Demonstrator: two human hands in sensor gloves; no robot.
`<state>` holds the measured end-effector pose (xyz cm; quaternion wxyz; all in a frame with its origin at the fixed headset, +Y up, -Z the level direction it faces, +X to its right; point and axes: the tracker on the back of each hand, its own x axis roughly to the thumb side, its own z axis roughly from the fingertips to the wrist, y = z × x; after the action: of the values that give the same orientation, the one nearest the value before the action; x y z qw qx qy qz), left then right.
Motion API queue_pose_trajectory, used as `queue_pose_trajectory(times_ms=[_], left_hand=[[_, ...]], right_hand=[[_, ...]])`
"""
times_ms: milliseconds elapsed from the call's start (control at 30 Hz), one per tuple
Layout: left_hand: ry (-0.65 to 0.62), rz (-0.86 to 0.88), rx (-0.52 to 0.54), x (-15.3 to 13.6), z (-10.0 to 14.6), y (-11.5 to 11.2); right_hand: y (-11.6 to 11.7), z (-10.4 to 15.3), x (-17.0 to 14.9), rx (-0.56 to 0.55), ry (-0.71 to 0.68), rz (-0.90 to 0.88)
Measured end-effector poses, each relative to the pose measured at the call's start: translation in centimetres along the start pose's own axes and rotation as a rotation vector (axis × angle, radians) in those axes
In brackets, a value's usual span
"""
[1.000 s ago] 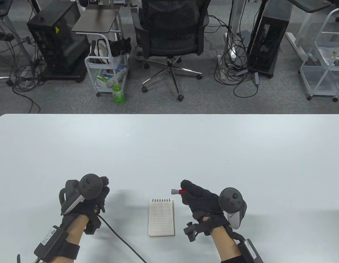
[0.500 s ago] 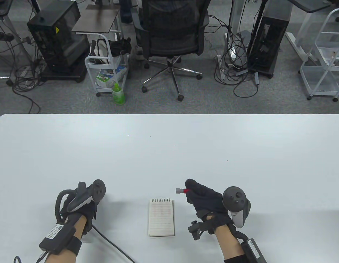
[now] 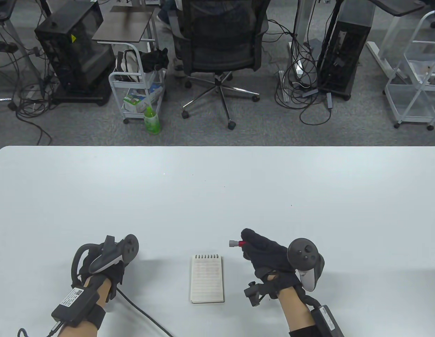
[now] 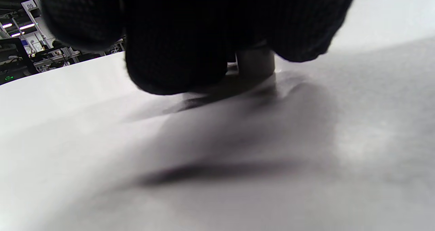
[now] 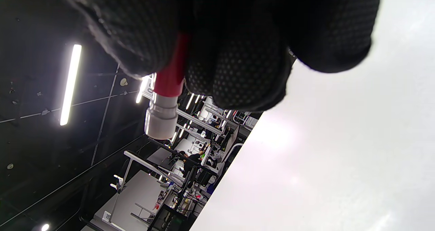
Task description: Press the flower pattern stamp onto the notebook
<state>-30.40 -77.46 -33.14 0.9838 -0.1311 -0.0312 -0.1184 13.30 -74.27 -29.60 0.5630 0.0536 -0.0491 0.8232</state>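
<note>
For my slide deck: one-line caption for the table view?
Right hand holds a red stamp beside the open notebook; left hand rests on the table.

On one white counter [image 3: 217, 182] we count one spiral notebook [image 3: 207, 279], one red stamp [image 3: 235, 243] and two gloved hands, left hand [image 3: 105, 266] and right hand [image 3: 268, 254], each carrying one tracker.

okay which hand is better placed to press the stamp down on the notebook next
Right, probably. The right hand already grips the red stamp, its grey tip just beyond the notebook's top right corner. The left hand sits farther left, its fingers around a small dark cylinder.
</note>
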Motion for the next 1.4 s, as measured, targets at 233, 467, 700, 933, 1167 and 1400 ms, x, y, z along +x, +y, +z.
queue_pose_trajectory(times_ms=[233,467,700,933,1167,1400], left_hand=[[0.012,0.094,0.096,-1.4,1.7,3.4],[-0.132,0.136,0.243,2.1,3.6,7.3],[-0.315,0.195,0.214,8.0,4.6,7.5],[-0.427,0.251,0.157,12.9,4.5,4.5],[-0.475,0.219,0.038,13.6,4.1,1.9],[-0.488,0.158,-0.028,14.4,3.8,0.3]], right_hand=[[-0.3,-0.1,-0.1,-0.004,0.004,0.004],[-0.3,-0.1,-0.1,-0.005,0.003,0.012],[-0.3,0.0,-0.2,-0.002,0.001,0.022],[-0.2,0.1,-0.2,0.005,0.001,0.030],[-0.1,0.1,-0.4,0.014,0.007,0.054],[0.1,0.1,-0.4,0.030,0.003,0.083]])
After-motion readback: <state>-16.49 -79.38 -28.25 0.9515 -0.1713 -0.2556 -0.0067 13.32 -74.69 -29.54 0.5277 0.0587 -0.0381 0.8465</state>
